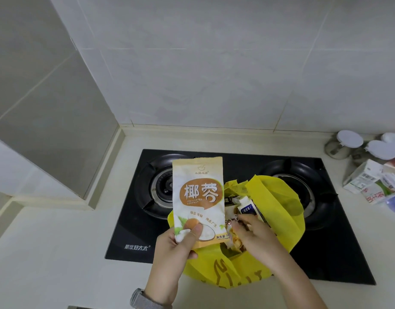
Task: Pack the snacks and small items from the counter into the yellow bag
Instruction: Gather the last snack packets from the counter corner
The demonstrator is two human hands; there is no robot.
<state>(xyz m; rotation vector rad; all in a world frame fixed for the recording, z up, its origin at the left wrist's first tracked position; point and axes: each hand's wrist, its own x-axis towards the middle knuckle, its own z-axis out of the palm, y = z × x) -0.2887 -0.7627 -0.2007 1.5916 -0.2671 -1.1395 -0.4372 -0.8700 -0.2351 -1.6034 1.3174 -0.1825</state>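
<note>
Hob [129,230], black glass with two burners, extends beyond and under both hands. Bag [279,210], yellow, lies open on the hob beneath the right hand, its mouth toward the wall; several wrapped snacks [247,207] show inside. Cartons [365,179] and white-lidded jars [350,139] stand on the counter well to the right of the right hand. Pouch [198,197], labelled desiccated coconut, is held upright just left of the bag. Left hand [178,244] pinches the pouch's lower corner, thumb on its front. Right hand [256,237] reaches into the bag's mouth, fingers curled among the snacks; what they grasp cannot be told.
</note>
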